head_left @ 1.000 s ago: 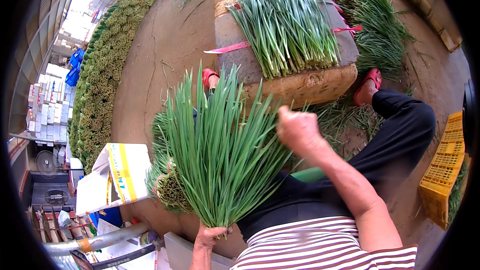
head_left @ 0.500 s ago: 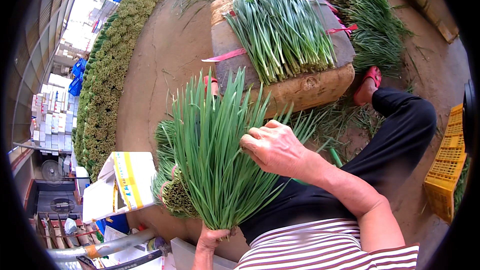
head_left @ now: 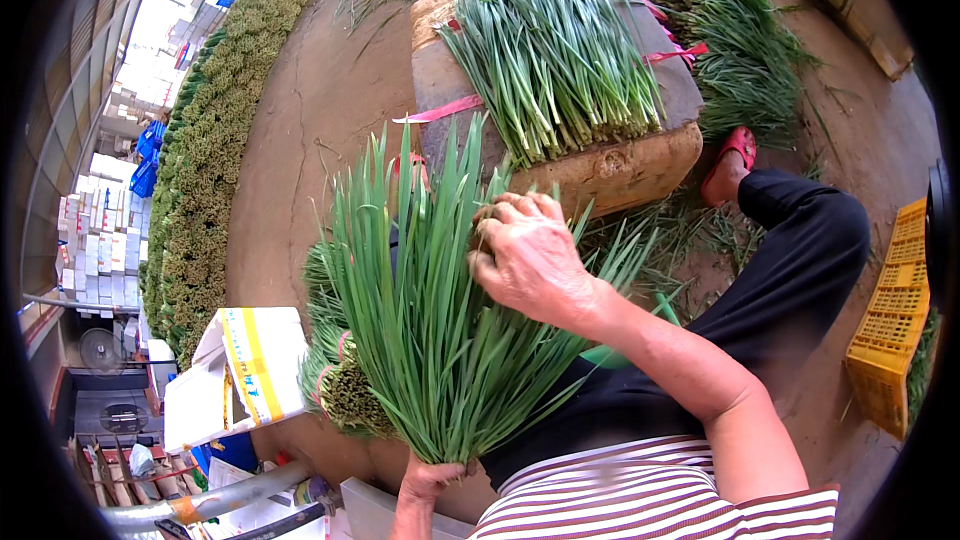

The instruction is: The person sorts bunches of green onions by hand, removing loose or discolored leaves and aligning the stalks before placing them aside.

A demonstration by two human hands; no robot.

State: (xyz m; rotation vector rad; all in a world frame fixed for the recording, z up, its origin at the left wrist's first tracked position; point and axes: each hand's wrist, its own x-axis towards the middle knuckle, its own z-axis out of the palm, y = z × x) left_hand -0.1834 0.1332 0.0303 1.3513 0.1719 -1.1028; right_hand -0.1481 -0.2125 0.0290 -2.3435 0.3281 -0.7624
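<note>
A fanned bunch of long green leaves (head_left: 440,340) stands upright in a worker's left hand (head_left: 432,480), fingers closed round its base, tips overlapping the near left corner of a block (head_left: 620,172). The right hand (head_left: 530,255) bends its fingers at the fan's right side; whether they pinch any leaf cannot be told. A leaf pile (head_left: 555,60) reaches the block's near edge, over a pink ribbon (head_left: 440,110).

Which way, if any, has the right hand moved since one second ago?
Yes: the right hand has moved to the left, judged against the block in front.
</note>
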